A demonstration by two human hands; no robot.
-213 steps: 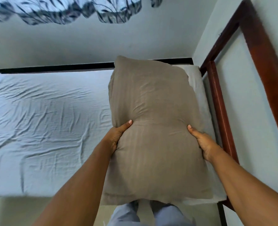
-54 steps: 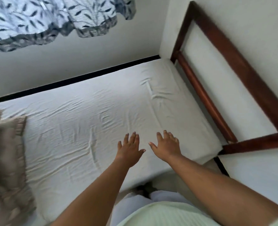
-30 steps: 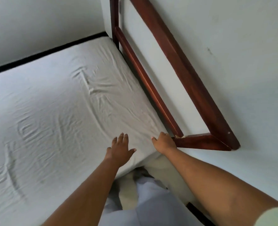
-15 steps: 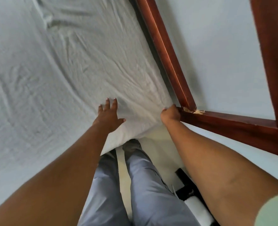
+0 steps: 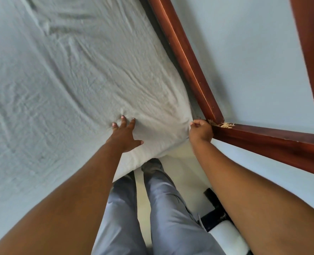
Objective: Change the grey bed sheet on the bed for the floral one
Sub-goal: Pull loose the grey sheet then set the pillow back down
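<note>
Hands at the bed's near corner, on the grey bed sheet

The grey bed sheet (image 5: 69, 80) lies spread and creased over the bed. The left hand (image 5: 124, 137) presses flat on it with fingers spread, just in from the near edge. The right hand (image 5: 200, 131), set apart from the left, has its fingers curled round the sheet's corner, right against the chipped joint of the wooden frame (image 5: 189, 57).
</note>
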